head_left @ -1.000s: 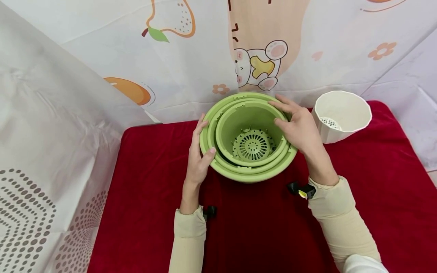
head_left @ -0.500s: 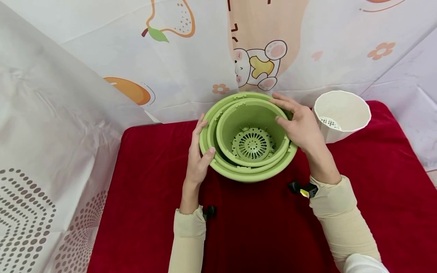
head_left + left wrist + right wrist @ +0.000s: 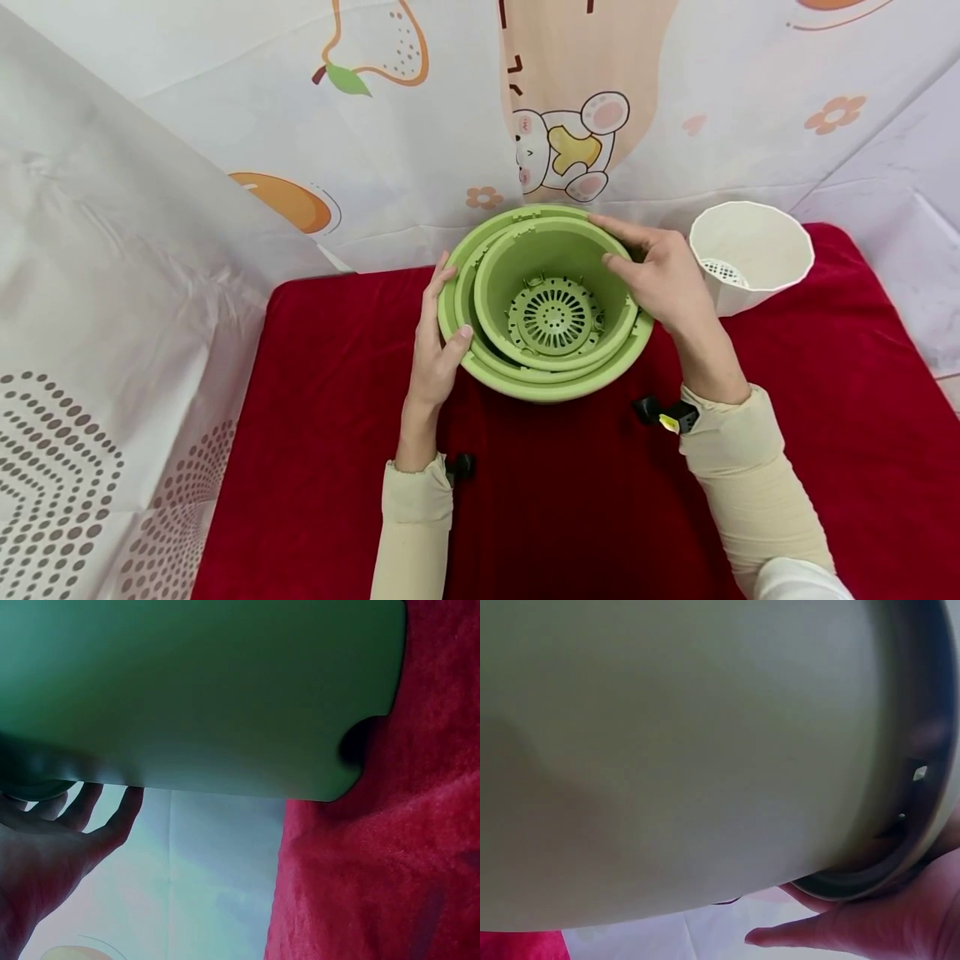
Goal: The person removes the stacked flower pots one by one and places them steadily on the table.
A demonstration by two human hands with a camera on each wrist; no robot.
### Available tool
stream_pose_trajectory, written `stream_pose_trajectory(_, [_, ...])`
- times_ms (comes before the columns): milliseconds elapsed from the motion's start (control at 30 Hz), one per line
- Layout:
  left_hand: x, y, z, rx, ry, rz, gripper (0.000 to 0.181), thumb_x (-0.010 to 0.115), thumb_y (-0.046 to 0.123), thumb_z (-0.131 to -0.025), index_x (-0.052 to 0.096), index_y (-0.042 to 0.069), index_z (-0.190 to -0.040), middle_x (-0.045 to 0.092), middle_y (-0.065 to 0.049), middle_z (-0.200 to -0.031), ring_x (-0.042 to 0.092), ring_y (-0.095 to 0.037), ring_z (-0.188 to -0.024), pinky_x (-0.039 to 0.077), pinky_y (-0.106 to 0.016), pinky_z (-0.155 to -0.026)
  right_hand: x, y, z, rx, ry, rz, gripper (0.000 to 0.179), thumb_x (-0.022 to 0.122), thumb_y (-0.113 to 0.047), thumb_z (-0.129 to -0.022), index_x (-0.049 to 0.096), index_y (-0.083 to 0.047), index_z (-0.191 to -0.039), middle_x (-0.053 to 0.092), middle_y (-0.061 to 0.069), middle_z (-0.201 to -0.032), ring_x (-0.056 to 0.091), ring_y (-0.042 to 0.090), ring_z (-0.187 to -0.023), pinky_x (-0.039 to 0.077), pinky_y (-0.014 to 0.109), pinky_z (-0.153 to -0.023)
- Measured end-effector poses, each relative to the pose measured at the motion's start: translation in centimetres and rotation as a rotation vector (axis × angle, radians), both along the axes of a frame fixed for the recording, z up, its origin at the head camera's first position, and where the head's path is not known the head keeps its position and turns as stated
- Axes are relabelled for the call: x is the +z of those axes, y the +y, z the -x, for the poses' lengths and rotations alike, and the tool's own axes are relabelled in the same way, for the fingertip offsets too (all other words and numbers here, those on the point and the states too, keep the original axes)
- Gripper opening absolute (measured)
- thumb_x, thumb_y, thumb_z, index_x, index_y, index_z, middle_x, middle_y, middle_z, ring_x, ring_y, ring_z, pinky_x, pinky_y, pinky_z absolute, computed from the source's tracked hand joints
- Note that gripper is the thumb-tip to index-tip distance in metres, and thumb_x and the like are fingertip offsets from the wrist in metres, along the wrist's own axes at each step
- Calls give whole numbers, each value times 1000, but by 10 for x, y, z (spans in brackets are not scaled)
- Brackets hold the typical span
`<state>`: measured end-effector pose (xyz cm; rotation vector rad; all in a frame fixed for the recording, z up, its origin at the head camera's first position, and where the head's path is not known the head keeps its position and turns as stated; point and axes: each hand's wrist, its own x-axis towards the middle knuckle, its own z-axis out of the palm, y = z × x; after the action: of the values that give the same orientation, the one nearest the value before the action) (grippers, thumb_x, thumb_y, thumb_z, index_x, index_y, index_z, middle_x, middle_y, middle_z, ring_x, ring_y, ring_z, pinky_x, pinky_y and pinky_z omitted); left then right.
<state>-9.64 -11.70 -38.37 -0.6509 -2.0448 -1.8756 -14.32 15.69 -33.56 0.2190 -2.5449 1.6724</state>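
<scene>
Three round green flowerpots sit one inside another at the back middle of the table in the head view. The smallest flowerpot (image 3: 551,246) has a slotted floor. Around it run the rims of the middle flowerpot (image 3: 517,371) and the largest flowerpot (image 3: 555,392). My left hand (image 3: 437,358) grips the largest pot's left rim, thumb over the edge and fingers outside; the left wrist view shows the pot's smooth wall (image 3: 202,705). At the right side, my right hand (image 3: 663,279) holds the smallest pot's rim, its thumb inside; some fingers are hidden behind it.
A white faceted pot (image 3: 753,246) with a perforated base stands at the back right. Red cloth (image 3: 555,500) covers the table. A printed curtain (image 3: 420,150) hangs close behind the pots. Black wrist cameras (image 3: 663,414) jut from the cuffs.
My right hand's fingers have drawn together and dropped lower behind the rim, and the smallest pot has tilted slightly. My left hand stays in place.
</scene>
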Motion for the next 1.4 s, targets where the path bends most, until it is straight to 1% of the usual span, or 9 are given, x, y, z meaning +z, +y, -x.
stream_pose_trajectory(167, [-20,-3,8,-2,19,-4,69,48,10,-80,35,-9,-144,22,-9,-163,18,-28,-150,16,-45,-121,-3,-1,2,-27,-16,24,41,64,-2,-89,69,-16,-128,68,8,-123,60,1,-95,48,13,-78])
stream_pose_trajectory(233, [-24,-5,10,3,25,1,69,49,13,-80,36,-7,-144,22,-7,-163,18,-27,-150,16,-45,-120,-3,-1,3,-43,-17,10,39,66,-5,-89,70,-16,-127,69,7,-122,60,2,-97,48,13,-77])
stream_pose_trajectory(400, [-27,-6,11,9,31,9,68,49,15,-80,37,-5,-144,23,-6,-163,19,-28,-150,17,-46,-120,-3,-2,5,-86,-9,-24,32,69,-11,-89,73,-16,-121,69,7,-122,61,4,-114,47,14,-86])
stream_pose_trajectory(533, [-27,-6,11,10,29,10,68,48,15,-80,37,-5,-144,23,-6,-163,18,-27,-150,17,-46,-120,-1,-2,5,-107,-5,-18,30,71,-14,-89,75,-15,-119,68,9,-122,59,9,-122,46,16,-94])
stream_pose_trajectory(667, [-26,-5,11,10,30,6,68,48,15,-81,36,-5,-144,23,-6,-163,18,-27,-150,17,-45,-120,0,-4,7,-120,12,14,28,72,-13,-89,75,-12,-117,70,9,-119,62,7,-118,49,15,-89])
stream_pose_trajectory(767, [-25,-5,11,6,28,3,67,48,14,-81,36,-5,-144,22,-7,-163,18,-27,-150,18,-45,-120,1,-5,7,-131,21,64,27,72,-12,-89,76,-11,-115,73,5,-114,66,2,-101,51,13,-77])
stream_pose_trajectory(900, [-26,-5,12,-1,22,-5,67,48,14,-81,36,-5,-144,22,-7,-163,18,-27,-150,20,-45,-120,5,-6,6,-131,23,134,26,73,-11,-88,76,-11,-114,75,-4,-104,64,0,-81,51,13,-68])
stream_pose_trajectory(1167, [-26,-4,12,-21,15,-35,68,49,13,-81,35,-7,-144,20,-7,-163,17,-27,-150,22,-44,-119,9,-7,6,-108,31,139,25,73,-12,-88,77,-11,-113,75,-5,-102,66,0,-84,52,14,-71])
stream_pose_trajectory(1400, [-26,-4,12,-13,3,-31,68,49,13,-81,35,-6,-144,20,-6,-163,18,-27,-150,24,-45,-118,15,-7,5,-113,46,141,25,73,-12,-88,77,-12,-112,75,-5,-103,67,2,-85,52,15,-73])
